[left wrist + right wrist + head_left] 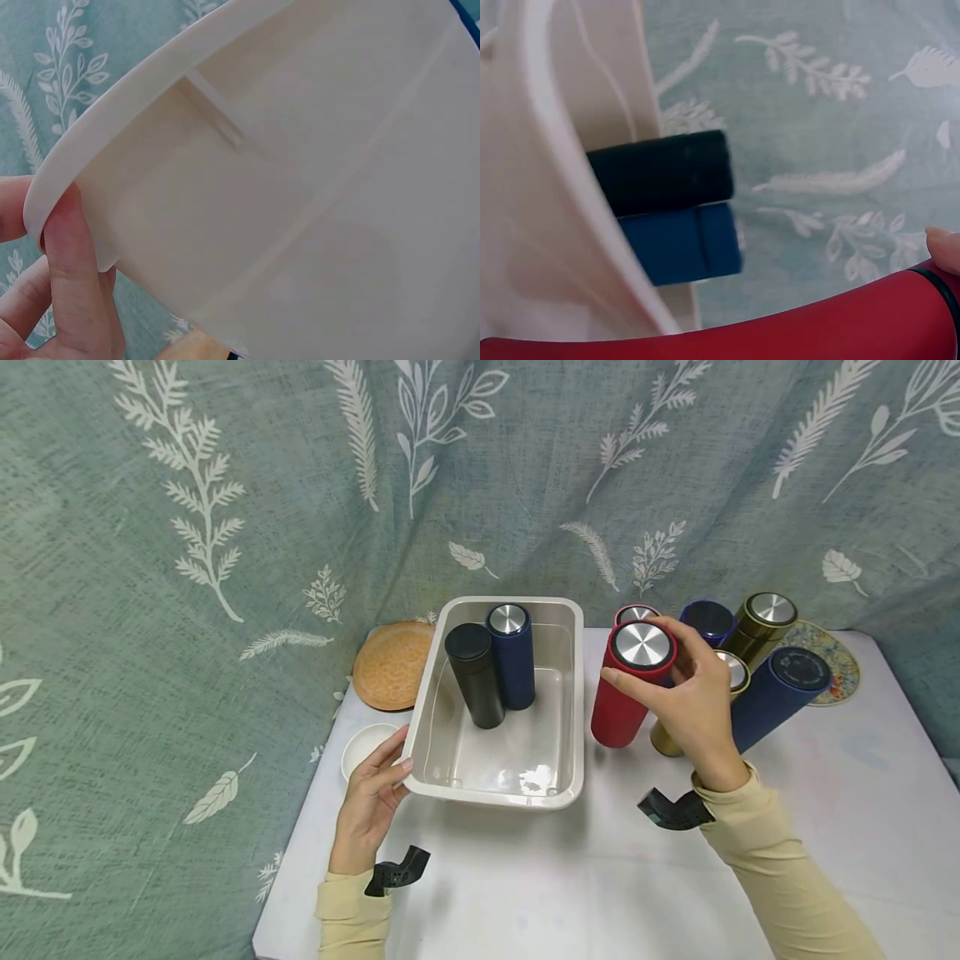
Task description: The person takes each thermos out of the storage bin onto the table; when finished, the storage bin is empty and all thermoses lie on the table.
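Note:
My right hand (693, 693) grips a red thermos bottle (621, 710) near its silver-topped lid, just right of a cream plastic basin (577, 693). In the right wrist view the red bottle (840, 319) fills the bottom edge, with a fingertip by its dark ring. Inside the basin stand a black bottle (480, 685) and a dark blue bottle (516, 660) with a silver lid, side by side. My left hand (375, 785) holds the basin's near left corner; in the left wrist view, thumb and fingers (71, 255) pinch its rim (112, 120).
Right of the red bottle stand several more bottles, among them a blue one (776, 693) and a gold one (761, 622). Behind them lies a patterned round mat (836, 664). A round wooden board (386, 664) and a white dish (363, 747) lie left of the basin.

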Available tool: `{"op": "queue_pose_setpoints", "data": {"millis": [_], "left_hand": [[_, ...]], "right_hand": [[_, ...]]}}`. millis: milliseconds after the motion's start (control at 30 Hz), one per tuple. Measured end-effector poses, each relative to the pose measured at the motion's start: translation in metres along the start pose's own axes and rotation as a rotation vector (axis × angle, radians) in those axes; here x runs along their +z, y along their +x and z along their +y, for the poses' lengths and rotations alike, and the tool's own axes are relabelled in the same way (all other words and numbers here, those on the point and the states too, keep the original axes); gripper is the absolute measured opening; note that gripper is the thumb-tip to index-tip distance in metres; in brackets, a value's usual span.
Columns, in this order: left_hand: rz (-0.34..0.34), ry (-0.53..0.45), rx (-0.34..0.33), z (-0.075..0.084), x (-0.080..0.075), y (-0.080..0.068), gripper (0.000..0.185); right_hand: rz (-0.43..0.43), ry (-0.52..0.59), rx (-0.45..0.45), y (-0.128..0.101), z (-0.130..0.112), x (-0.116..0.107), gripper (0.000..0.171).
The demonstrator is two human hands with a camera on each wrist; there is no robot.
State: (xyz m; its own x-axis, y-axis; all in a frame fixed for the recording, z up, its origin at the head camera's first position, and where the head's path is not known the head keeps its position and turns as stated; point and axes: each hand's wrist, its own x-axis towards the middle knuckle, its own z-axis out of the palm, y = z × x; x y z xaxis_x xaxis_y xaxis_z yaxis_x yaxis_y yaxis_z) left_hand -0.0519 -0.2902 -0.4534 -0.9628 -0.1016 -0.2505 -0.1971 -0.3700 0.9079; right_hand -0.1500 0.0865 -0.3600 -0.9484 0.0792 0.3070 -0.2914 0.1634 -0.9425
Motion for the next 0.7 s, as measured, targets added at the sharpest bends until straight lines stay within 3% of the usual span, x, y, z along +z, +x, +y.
{"op": "queue_pose_setpoints", "data": {"millis": [200,700], "left_hand": [[-0.005,0.008,-0.001,0.0,0.0,0.0,0.062],[-0.012,-0.006,-0.002,0.0,-0.001,0.0,0.062]], "right_hand": [[0.0,-0.065,0.051,0.0,0.016,-0.001,0.07],[0.016,-0.037,0.108,-0.002,0.045,0.003,0.068]]}}
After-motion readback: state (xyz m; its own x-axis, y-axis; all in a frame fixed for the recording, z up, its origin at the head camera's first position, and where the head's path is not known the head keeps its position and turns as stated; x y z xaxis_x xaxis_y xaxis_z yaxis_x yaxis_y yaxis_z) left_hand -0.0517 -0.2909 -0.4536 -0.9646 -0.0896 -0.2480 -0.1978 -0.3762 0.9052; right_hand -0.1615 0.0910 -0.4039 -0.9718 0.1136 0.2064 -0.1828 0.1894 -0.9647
